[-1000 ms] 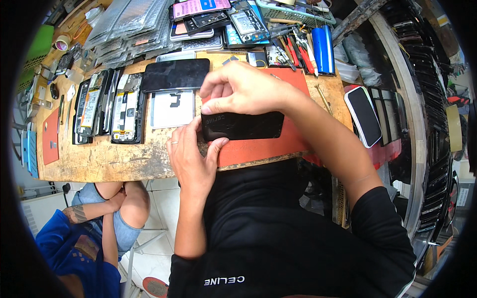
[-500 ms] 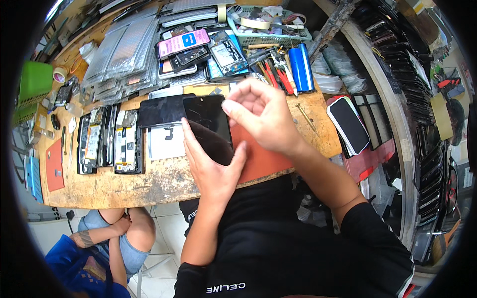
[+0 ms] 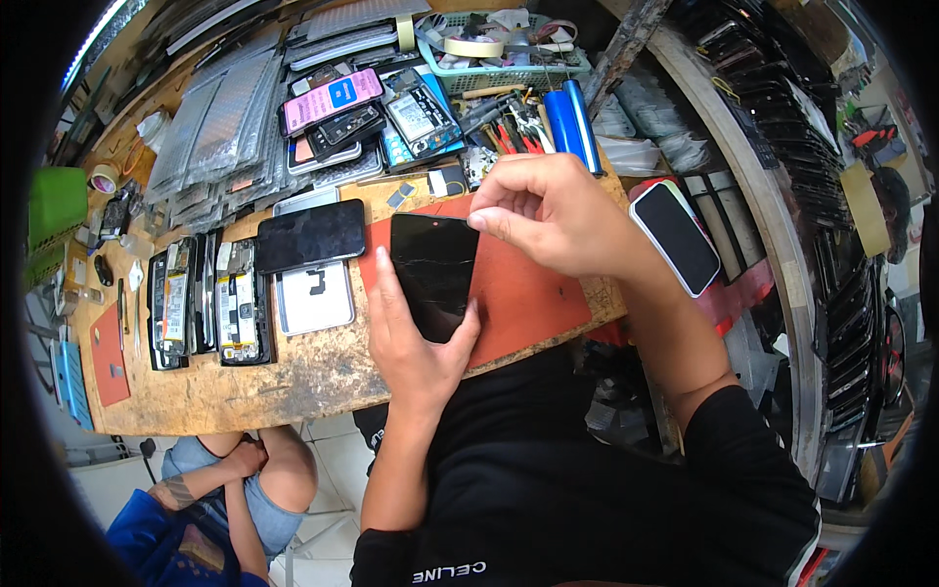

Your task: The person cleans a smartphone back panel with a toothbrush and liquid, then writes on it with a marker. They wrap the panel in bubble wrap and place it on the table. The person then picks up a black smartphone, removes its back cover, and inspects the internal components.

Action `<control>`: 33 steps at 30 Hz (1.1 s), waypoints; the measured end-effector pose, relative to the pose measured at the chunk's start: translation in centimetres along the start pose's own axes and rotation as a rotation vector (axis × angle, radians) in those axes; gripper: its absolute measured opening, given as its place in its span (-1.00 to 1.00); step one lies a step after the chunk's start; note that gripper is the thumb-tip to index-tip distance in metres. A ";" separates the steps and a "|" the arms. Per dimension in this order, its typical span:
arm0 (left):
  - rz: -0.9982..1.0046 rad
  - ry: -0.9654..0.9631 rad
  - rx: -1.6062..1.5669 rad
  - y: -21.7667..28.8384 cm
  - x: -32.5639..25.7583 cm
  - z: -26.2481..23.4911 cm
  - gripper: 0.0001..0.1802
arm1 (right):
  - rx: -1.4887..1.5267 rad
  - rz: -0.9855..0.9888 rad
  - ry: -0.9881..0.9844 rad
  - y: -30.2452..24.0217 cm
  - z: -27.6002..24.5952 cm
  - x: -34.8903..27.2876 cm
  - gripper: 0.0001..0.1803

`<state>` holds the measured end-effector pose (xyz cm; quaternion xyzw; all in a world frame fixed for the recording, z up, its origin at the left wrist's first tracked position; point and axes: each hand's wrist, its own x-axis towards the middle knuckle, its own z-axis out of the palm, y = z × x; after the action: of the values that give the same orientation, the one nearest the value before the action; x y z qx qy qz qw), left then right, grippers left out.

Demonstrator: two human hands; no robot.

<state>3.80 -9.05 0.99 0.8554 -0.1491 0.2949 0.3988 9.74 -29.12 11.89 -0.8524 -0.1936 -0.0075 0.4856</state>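
A black phone screen (image 3: pixel 432 274) with a glossy, scratched-looking face is held over a red mat (image 3: pixel 538 308). My left hand (image 3: pixel 416 357) grips its lower part, thumb on the right edge and fingers along the left. At the top right corner, the thumb and forefinger of my right hand (image 3: pixel 558 210) are pinched together; whatever lies between the fingertips is too small to make out. To the left, a dark phone (image 3: pixel 311 237) rests partly over a white tray (image 3: pixel 337 313) with a black mark in it.
Opened phones with bare batteries (image 3: pixel 240 303) stand farther left. Behind are bubble-wrap sleeves (image 3: pixel 220 127), a pink-screened phone (image 3: pixel 333 101), a green basket (image 3: pixel 509 80) and blue rolls (image 3: pixel 565 132). A white-framed phone (image 3: pixel 675 238) lies at right. A seated person (image 3: pixel 210 489) is lower left.
The phone screen has turned slightly clockwise and sits more clearly apart from the dark phone beside it. My right hand stays at its top corner, now with fingertips against it. The view has shifted.
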 end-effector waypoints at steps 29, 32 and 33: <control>0.088 -0.131 -0.086 0.2 -0.5 0.0 0.14 | -0.123 0.008 -0.111 -0.2 -1.4 -0.4 -0.91; 0.110 -0.135 -0.076 0.1 -0.5 0.1 0.13 | -0.146 -0.023 -0.135 -0.1 -1.6 0.0 -0.91; 0.113 -0.142 -0.075 0.0 -0.6 0.1 0.13 | -0.147 -0.019 -0.136 -0.1 -1.5 0.1 -0.91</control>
<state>3.37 -9.13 0.62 0.8488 -0.2359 0.2497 0.4019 10.09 -30.29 12.84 -0.8824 -0.2333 0.0317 0.4073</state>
